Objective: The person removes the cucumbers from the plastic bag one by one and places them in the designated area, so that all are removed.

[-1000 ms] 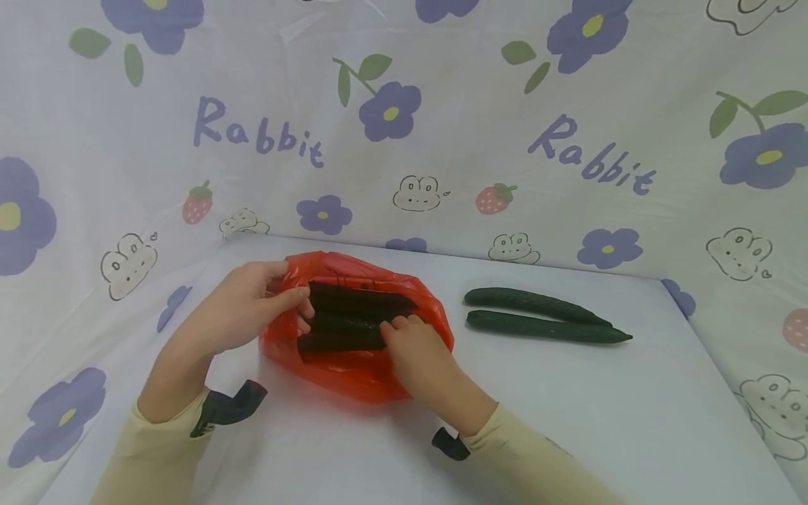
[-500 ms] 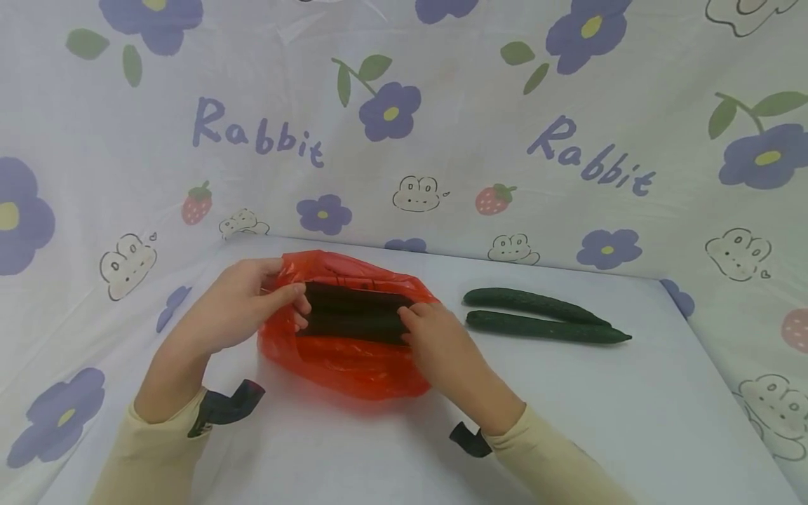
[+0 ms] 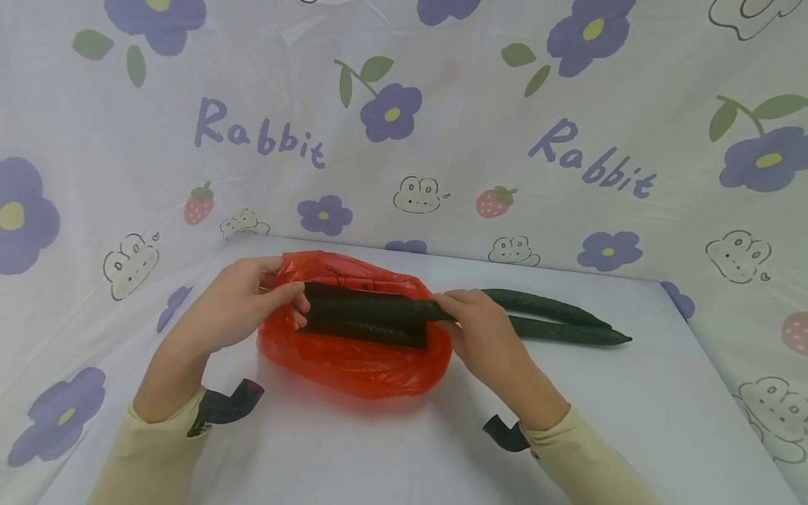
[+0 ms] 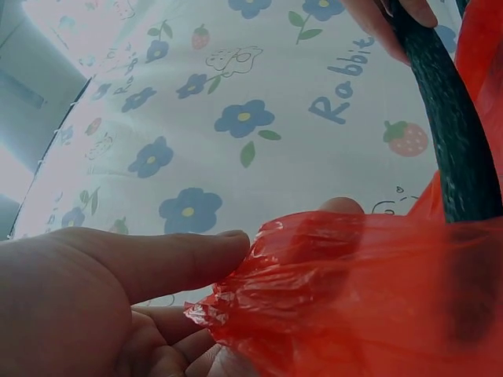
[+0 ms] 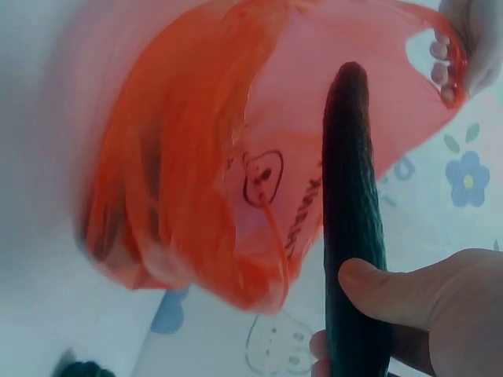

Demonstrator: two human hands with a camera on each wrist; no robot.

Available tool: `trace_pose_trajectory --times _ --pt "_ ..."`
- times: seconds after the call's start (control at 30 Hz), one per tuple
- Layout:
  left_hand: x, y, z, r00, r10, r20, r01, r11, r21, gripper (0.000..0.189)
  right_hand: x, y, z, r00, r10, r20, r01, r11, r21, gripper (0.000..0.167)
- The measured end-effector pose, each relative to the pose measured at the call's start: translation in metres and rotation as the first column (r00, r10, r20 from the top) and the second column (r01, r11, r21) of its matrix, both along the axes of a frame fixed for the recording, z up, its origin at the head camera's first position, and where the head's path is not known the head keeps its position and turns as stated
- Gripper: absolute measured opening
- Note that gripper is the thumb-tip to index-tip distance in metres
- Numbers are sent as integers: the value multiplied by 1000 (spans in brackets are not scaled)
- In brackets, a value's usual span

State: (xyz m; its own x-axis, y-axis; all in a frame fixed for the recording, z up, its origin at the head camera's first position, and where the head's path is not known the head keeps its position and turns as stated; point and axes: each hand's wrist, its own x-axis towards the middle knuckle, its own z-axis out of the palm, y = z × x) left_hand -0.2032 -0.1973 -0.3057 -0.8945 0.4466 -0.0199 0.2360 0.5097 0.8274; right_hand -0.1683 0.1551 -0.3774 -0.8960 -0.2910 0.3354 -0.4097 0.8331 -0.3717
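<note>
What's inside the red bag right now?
At least one dark cucumber shows inside the red bag, partly covered by the held cucumber in the right hand. The left hand and the bag's walls hide the rest, so I can't give a count.

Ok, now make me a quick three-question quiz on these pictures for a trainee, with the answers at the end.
1. True or false: the thin red plastic bag is tied shut.
2. What does the right hand grip? A) a wooden spoon; B) a long dark green cucumber; C) a glass jar.
3. How many other cucumbers lie on the flat white surface, outside the bag?

Key
1. False: its mouth is open, and the left hand holds its edge.
2. B.
3. Two, both partly hidden behind the right hand in the head view.
</note>
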Motion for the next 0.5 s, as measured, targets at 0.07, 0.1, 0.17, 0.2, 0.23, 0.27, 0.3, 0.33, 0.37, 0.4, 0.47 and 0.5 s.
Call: trace_pose_trajectory --times 0.07,0.1,0.17,0.2,0.23,0.27,0.3,0.33,0.37,0.4,0.47,0.5 --pt "0 0 -1 1000 2 3 -2 1000 2 22 0 6 0 1000 -1 -17 1 1000 2 44" --pt "0 0 -1 1000 3 5 -3 1000 4 23 0 10 0 1000 -1 -27 1 1000 5 44" --pt "-1 -1 -1 1000 4 7 -4 1000 7 23 1 16 1 999 -5 -48 5 1000 8 43" --pt "-1 -1 -2 1000 3 6 -3 1000 8 23 1 20 1 998 -8 -58 9 1000 6 43" --pt "-1 -1 -2 1000 3 7 -3 1000 10 24 1 23 1 998 -13 -66 13 1000 1 44" --pt "-1 -1 -2 1000 1 7 -1 1000 12 24 2 26 1 997 -19 -72 19 1000 -3 44" --pt "-2 -1 -2 1000 0 6 0 1000 13 24 2 30 1 997 -25 -77 24 1000 -7 44" --pt "-2 -1 -3 1000 -2 5 2 1000 14 24 3 33 1 996 -30 -81 30 999 -13 44" --pt "-2 -1 -3 1000 -5 5 5 1000 16 25 4 37 1 996 -35 -88 34 999 -15 44" --pt "-2 -1 -3 1000 -8 4 8 1000 17 25 4 40 1 995 -38 -95 36 999 -19 45" --pt "-2 -1 -3 1000 -10 3 9 1000 18 25 5 48 1 993 -39 -115 37 999 -23 45" --pt "-2 -1 -3 1000 -9 1 9 1000 19 25 6 51 1 991 -39 -128 36 999 -23 45"
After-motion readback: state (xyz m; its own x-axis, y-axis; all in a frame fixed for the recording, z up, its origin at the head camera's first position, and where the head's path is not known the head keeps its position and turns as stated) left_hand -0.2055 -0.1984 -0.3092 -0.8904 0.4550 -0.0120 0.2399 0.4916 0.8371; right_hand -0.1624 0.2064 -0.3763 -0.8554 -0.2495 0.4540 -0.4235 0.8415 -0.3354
